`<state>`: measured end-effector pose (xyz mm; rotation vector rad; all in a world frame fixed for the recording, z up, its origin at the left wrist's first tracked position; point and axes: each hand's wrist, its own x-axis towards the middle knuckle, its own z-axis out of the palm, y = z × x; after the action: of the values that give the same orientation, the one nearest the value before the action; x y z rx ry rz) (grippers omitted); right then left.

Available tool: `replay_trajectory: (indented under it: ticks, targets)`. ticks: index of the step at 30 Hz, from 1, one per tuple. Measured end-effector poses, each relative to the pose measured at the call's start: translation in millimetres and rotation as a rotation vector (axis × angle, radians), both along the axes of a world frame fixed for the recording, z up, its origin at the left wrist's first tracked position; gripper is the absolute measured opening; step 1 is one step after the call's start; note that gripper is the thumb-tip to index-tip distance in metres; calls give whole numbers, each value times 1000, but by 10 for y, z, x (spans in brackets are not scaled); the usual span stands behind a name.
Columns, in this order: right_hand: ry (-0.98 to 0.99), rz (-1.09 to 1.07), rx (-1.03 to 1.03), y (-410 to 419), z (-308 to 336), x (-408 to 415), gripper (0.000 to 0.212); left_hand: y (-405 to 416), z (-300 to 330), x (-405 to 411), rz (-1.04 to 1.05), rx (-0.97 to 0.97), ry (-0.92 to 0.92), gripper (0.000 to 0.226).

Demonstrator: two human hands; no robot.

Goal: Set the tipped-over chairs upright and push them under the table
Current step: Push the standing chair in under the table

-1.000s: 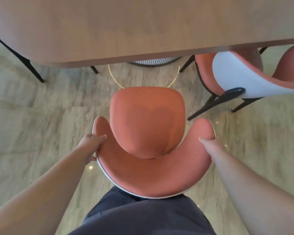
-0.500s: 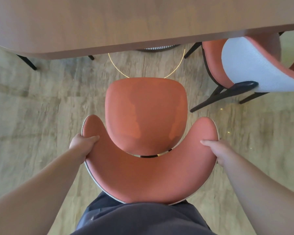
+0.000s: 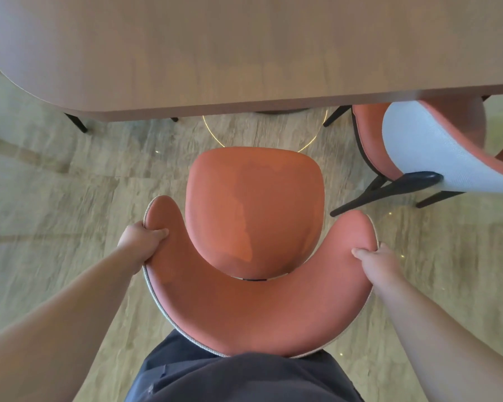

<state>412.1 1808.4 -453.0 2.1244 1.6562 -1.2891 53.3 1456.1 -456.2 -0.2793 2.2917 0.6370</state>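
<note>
An orange chair [image 3: 254, 204] stands upright right below me, seat facing the wooden table [image 3: 244, 53]. Its curved backrest wraps toward my body. My left hand [image 3: 141, 237] grips the left end of the backrest, thumb on the orange inner side. My right hand [image 3: 379, 261] grips the right end the same way. A strip of floor separates the seat's front edge from the table's near edge. A second orange chair [image 3: 436, 152] with a pale blue-white back stands at the right, its seat partly under the table.
Pale marbled floor [image 3: 55, 198] lies to the left and right of the chair. Black legs [image 3: 76, 123] show under the table's left part. The second chair's dark leg [image 3: 384, 192] reaches close to the held chair's right backrest end.
The view has shifted: the table edge sits lower in frame and the chair looks nearer to me. Both hands stayed on the backrest ends, their grips tightened.
</note>
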Motion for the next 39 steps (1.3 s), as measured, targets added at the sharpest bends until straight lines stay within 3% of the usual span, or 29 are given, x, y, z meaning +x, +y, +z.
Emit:
replay_trajectory:
  ticks: [10, 15, 28, 39]
  targets:
    - [91, 54, 34, 565, 131, -687, 26, 236, 84, -441, 44, 33, 42, 19]
    - [89, 84, 48, 828, 84, -1163, 41, 372, -5, -771, 72, 47, 52, 18]
    - [86, 112, 80, 1397, -127, -2030, 37, 930, -186, -1516, 84, 41, 80, 31]
    - [65, 103, 39, 1723, -189, -2341, 60, 1256, -237, -1755, 88, 10, 120, 22]
